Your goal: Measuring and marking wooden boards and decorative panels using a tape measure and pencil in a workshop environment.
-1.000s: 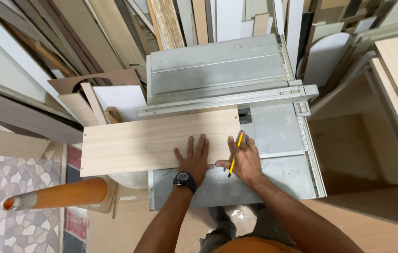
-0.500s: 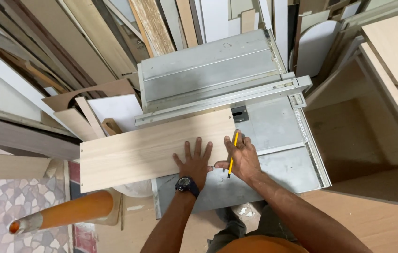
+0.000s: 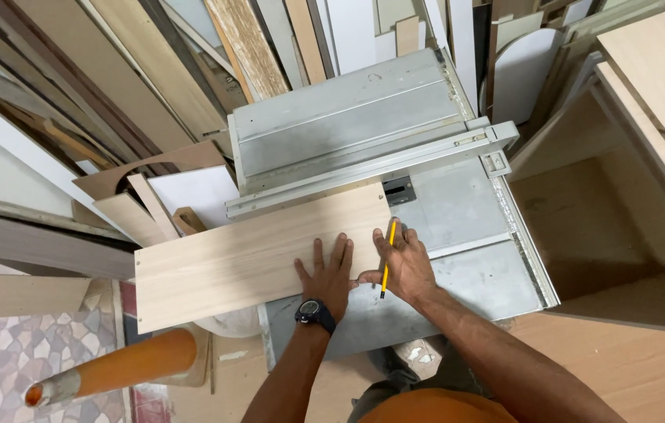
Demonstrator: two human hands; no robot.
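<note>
Two hands: both are resting at the near right end of a pale wooden board (image 3: 254,254), side by side at the 6 o'clock part of the view.
Left hand (image 3: 331,276): lying flat and open, fingers spread, palm pressing on the board near its right end; a dark wristwatch (image 3: 314,312) is sitting on the wrist.
Right hand (image 3: 405,262): sitting just beside the left, at the board's right end, fingers loosely curled and gripping a yellow pencil (image 3: 387,256); the pencil is running roughly from 12 to 6 o'clock, its lower tip pointing toward the person.
Board: lying lengthwise from 9 to 3 o'clock across the grey saw bench (image 3: 473,235), its left part overhanging the bench edge, its far edge lying against the long metal fence (image 3: 371,168).
Fence: crossing the bench from 9 toward 2 o'clock, just beyond the board.
Orange tube (image 3: 125,368): lying at 7 o'clock, below the overhanging end of the board, well apart from the hands.
Stacked panels (image 3: 152,86): leaning at 10 to 12 o'clock behind the bench.
</note>
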